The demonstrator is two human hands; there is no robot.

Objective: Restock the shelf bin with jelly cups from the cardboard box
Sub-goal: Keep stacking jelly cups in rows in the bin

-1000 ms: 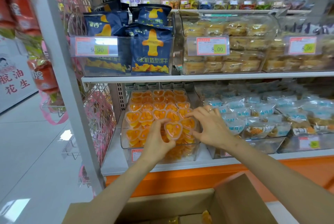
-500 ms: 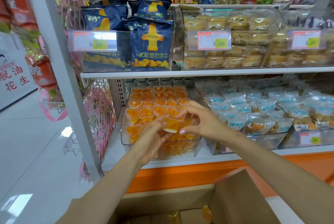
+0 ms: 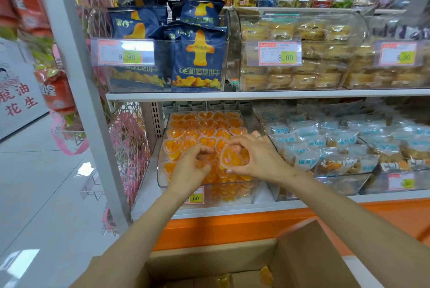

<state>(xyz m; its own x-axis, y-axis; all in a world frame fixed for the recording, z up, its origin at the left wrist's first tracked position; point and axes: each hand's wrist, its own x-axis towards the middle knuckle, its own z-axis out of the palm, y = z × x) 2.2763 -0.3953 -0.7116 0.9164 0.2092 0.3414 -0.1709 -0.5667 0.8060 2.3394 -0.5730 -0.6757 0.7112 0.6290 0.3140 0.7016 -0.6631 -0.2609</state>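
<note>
A clear shelf bin (image 3: 162, 155) on the lower shelf holds several rows of orange heart-shaped jelly cups (image 3: 200, 131). My right hand (image 3: 256, 157) pinches one jelly cup (image 3: 232, 158) tilted upright over the bin's front. My left hand (image 3: 193, 164) reaches into the bin's front left, its fingers curled among the cups there; whether it holds one is hidden. The open cardboard box (image 3: 302, 257) sits below at the bottom edge, with a few orange cups (image 3: 265, 276) showing inside.
A clear bin of blue-labelled snack packs (image 3: 325, 145) stands right of the jelly bin. The upper shelf (image 3: 256, 95) carries dark blue biscuit bags (image 3: 197, 59) and pastry bins (image 3: 290, 55). A grey upright post (image 3: 79, 78) and wire rack (image 3: 130, 148) stand left.
My right hand has turned the jelly cup from flat to upright and shifted it right. My left hand has let go of it and dropped into the bin's front left.
</note>
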